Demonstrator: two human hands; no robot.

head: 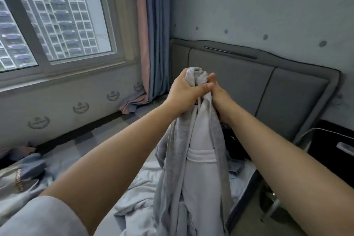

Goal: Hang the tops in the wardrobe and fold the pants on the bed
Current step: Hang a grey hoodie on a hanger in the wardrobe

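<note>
Item: light grey soft-fabric garment with a white band (199, 159), hanging at centre frame, its top bunched between both hands and its lower part trailing down toward the bed (134, 184) at the lower middle. Whether it is a top or pants cannot be told.

Left hand (183, 94): gripping the bunched top from the left, fingers curling over the cloth, thumb reaching across to the right.

Right hand (218, 94): gripping the same bunch from the right, just beside and touching the left thumb.

Surroundings: grey padded headboard (268, 90) standing behind the hands at centre right; pink-and-blue curtain (151, 34) hanging at upper centre; window (57, 15) showing at upper left; rumpled pale bedding lying at lower left.
</note>
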